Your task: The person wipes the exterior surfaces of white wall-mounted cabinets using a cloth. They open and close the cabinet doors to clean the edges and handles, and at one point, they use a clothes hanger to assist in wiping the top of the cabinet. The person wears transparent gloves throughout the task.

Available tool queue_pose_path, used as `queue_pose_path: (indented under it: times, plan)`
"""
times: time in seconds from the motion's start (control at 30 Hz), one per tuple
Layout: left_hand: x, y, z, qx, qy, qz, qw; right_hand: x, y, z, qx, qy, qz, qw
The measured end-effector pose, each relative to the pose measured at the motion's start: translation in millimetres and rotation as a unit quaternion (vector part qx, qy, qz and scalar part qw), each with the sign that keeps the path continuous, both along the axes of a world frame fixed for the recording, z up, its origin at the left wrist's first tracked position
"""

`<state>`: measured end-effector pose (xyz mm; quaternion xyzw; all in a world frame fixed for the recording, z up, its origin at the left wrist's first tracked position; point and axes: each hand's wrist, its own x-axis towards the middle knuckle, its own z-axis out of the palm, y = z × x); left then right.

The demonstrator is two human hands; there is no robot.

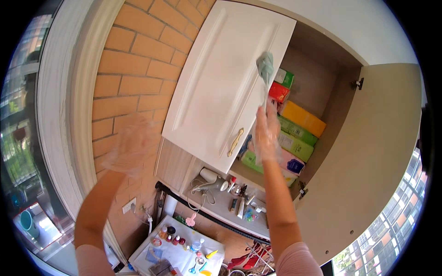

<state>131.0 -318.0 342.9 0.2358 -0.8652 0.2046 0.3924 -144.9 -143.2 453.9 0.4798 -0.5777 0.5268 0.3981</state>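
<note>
Right-hand fingers grip a duster, seemingly wiping the door left of them; continuing needs light contact; left hand too blurred to tell.

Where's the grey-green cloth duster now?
In the head view's upper part, right of centre: the grey-green cloth duster is above the plastic-gloved right hand, in front of the white panelled cabinet door, near its right edge.

The scene is brightly lit by daylight, seen through the window at left and washed pale at lower right, while the cabinet interior is left in shadow. Straight edges are bent by the fisheye lens and the corners are blacked out; the left hand is blurred by motion.
</note>
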Motion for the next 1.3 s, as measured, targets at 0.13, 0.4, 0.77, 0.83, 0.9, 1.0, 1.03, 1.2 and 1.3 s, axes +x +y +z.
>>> queue_pose_path:
  times: [0.13,0.4,0.77,0.83,0.9,1.0,1.03,1.2,1.3]
  plan:
    - [42,-43,9,-0.134,0.187,-0.091,0.969,11,-31,76,0.078,0.086,-0.197,0.973]
    - [77,-95,-2,-0.109,0.087,-0.195,0.971,5,-95,158,0.116,0.040,-0.363,0.924]
    - [82,-91,6,-0.093,0.110,-0.234,0.962,-12,-149,216,0.160,0.051,-0.420,0.892]
    - [83,-96,2,-0.112,0.132,-0.236,0.956,-7,-160,222,0.190,0.017,-0.415,0.890]
    - [86,-97,2,-0.120,0.132,-0.229,0.957,2,-178,218,0.204,0.058,-0.441,0.872]
    - [84,-97,1,-0.112,0.145,-0.236,0.954,3,-207,220,0.218,0.060,-0.422,0.878]
    - [83,-97,1,-0.105,0.149,-0.241,0.953,2,-214,223,0.222,0.049,-0.406,0.885]
    - [80,-104,0,-0.086,0.145,-0.247,0.954,-14,-209,228,0.200,0.143,-0.464,0.851]
    - [81,-100,2,-0.086,0.157,-0.234,0.956,-54,-168,216,0.158,0.114,-0.447,0.873]
